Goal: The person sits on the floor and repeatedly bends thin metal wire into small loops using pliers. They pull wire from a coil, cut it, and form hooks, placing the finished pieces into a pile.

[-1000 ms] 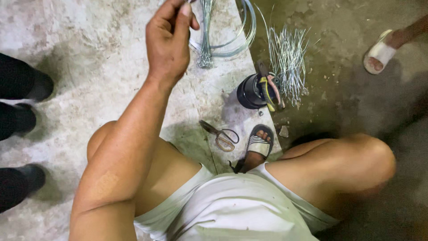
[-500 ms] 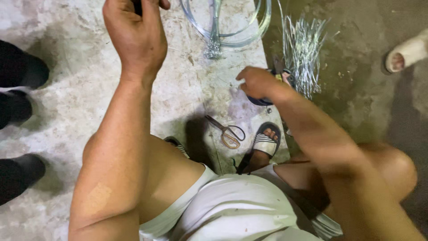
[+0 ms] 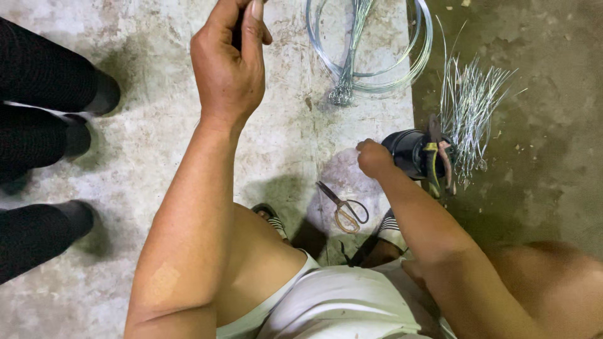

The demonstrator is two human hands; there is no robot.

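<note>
Left hand (image 3: 229, 69) pinched shut high on something thin and dark, right hand (image 3: 375, 158) curled against the black round canister (image 3: 408, 152) at right, fingers hidden so I can't tell its grip; I'd steady that canister.

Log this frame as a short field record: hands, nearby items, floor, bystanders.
left hand: raised, closed on something dark, mostly hidden
right hand: fist by the black container
tools: pliers on the container; scissors on the floor
wire: coil; cut wire pieces
floor: stained concrete
bystanders: dark-clad legs at left
</note>
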